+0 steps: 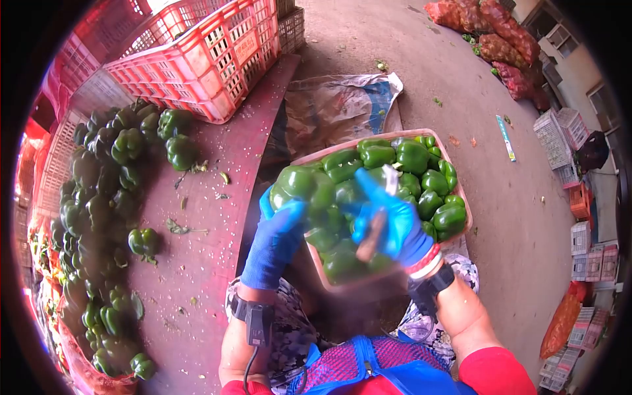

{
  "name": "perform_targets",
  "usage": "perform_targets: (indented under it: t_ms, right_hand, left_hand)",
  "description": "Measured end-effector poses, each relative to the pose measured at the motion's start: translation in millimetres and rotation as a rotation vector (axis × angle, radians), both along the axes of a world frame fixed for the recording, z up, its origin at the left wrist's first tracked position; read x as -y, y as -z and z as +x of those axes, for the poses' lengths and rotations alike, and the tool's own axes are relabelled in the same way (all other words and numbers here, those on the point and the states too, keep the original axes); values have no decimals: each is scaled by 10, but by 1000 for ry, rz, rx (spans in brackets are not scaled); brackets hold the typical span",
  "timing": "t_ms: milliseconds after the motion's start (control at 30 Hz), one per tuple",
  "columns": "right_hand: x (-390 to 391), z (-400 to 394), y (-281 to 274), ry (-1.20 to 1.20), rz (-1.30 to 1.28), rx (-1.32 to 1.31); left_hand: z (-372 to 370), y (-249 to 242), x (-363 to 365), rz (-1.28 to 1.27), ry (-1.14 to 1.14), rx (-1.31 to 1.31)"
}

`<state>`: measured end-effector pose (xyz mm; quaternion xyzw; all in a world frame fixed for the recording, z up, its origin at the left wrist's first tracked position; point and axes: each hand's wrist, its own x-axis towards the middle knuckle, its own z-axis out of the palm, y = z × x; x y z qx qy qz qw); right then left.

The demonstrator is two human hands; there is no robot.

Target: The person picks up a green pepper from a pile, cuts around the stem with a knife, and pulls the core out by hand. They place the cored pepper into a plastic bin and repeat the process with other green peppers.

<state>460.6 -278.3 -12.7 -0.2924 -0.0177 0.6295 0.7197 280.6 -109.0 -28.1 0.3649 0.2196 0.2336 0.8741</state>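
My left hand (276,230), in a blue glove, is closed round a green bell pepper (294,182) above the left side of a pale crate (469,214). Green bell peppers (413,157) fill this crate in front of my knees. Over the crate's middle, my gloved right hand (395,227) is smeared by motion. It grips a small tool with a brown handle (372,236); a curved pale end (390,179) shows beyond the fingers. Blur hides the tool's exact kind.
On the reddish board (197,263) to my left lies a long heap of green peppers (89,197). A red plastic crate (217,66) stands at its far end. A crumpled sack (329,108) lies beyond my crate. Filled mesh sacks (510,33) and stacked crates (559,138) line the right.
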Motion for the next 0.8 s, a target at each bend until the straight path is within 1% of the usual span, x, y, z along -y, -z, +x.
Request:
perform_targets:
  t_ms: [33, 100, 133, 167, 233, 333, 400, 433, 500, 533, 633, 667, 767, 800]
  right_hand:
    - [18, -65, -15, -95, -107, 41]
    - [73, -131, -72, -218, 9, 62]
    - [52, -178, -219, -199, -145, 360]
    - [-18, -254, -487, -150, -200, 858]
    - [-27, -275, -202, -23, -171, 1647]
    - [-81, -300, -52, 78, -115, 1871]
    - [-76, -258, -13, 9, -209, 1830]
    - [-71, -238, 21, -29, -254, 1810]
    - [-76, -212, 187, 9, -293, 1800]
    - [-89, -224, 264, 58, -297, 1805]
    - [-82, -297, 197, -5, -494, 1787]
    - [-77, -293, 166, -94, -584, 1759]
    - [-128, -283, 7, -305, -753, 1686]
    - [-124, -274, 2, -302, -738, 1692]
  left_hand:
    - [12, 20, -5, -25, 2, 1]
    - [31, 26, -12, -26, 4, 13]
    - [41, -13, -3, -3, 6, 22]
    - [54, -34, 21, 17, 12, 30]
    - [97, -12, 87, 83, 12, -33]
    - [160, -15, 153, 163, 27, -102]
    - [188, -84, 203, 170, 43, -125]
    - [206, -101, 227, 216, 41, -163]
    - [250, -107, 271, 307, 34, -240]
    - [288, -73, 305, 360, -6, -234]
    - [355, -140, 380, 563, -16, -287]
    - [362, -117, 424, 700, -51, -337]
    - [349, -150, 402, 409, 88, -313]
    - [345, -139, 393, 327, 108, -259]
